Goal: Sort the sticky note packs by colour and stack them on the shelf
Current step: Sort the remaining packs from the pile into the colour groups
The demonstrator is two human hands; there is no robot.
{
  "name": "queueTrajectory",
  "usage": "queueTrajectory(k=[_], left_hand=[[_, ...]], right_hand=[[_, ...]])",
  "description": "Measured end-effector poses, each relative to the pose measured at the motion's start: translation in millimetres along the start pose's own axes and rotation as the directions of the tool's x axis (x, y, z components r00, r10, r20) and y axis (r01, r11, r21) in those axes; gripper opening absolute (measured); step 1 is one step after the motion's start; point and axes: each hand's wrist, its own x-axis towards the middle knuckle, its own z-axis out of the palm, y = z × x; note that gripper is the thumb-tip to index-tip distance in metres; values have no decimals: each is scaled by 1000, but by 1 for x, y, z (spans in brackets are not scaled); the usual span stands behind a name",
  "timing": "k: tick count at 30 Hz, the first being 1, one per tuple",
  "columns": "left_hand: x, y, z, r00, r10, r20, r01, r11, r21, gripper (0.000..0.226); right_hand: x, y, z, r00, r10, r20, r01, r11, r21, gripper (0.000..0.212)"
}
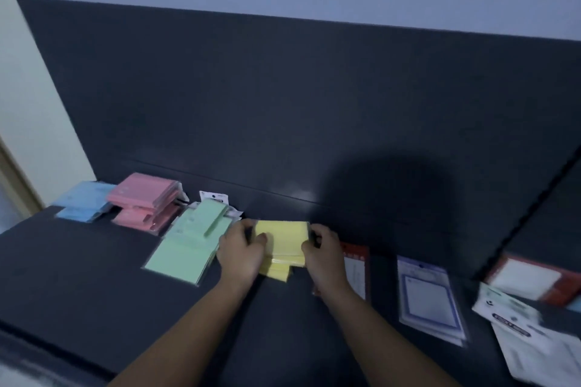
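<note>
Blue stack [83, 201], pink stack [143, 198], green stack [185, 248] set; your left grip [242, 250] and right grip [323, 253] pinch yellow stack [284, 237]; white packs [429, 295] look unsorted.

Entry 1, my feed: person's arms, qty 2. L forearm [188, 333] + left hand [242, 253]: bare skin up to frame edge. R forearm [380, 333] + right hand [325, 256]: same. Finer detail blurred.

Centre of frame: we see yellow paper packs [283, 242], glossy under clear plastic film; the shelf [78, 276] beneath looks matt and smooth, as does its back panel [283, 104].
</note>
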Motion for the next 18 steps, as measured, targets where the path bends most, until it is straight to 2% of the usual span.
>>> queueTrajectory(k=[3, 5, 8, 11, 15, 18], left_hand=[[4, 13, -2, 982, 186, -28, -184, 981, 67, 31], [1, 21, -1, 951, 306, 32, -308, 950, 61, 32], [-11, 25, 5, 883, 438, 169, -438, 898, -40, 30], [-32, 25, 22, 803, 497, 329, -478, 867, -141, 20], [-75, 27, 54, 706, 483, 517, -437, 873, -218, 12], [-107, 38, 80, 586, 471, 660, -460, 863, -207, 13]], right_hand=[[2, -5, -2, 995, -21, -102, 18, 999, -27, 36], [-1, -10, -5, 980, -47, -192, 29, 995, -93, 35], [-20, -11, -11, 940, -71, -334, 11, 984, -179, 34], [-48, -1, -27, 887, -80, -455, -39, 968, -246, 32], [-92, 18, -73, 793, -33, -608, -155, 954, -255, 30], [-121, 30, -112, 717, -22, -697, -219, 942, -255, 28]])
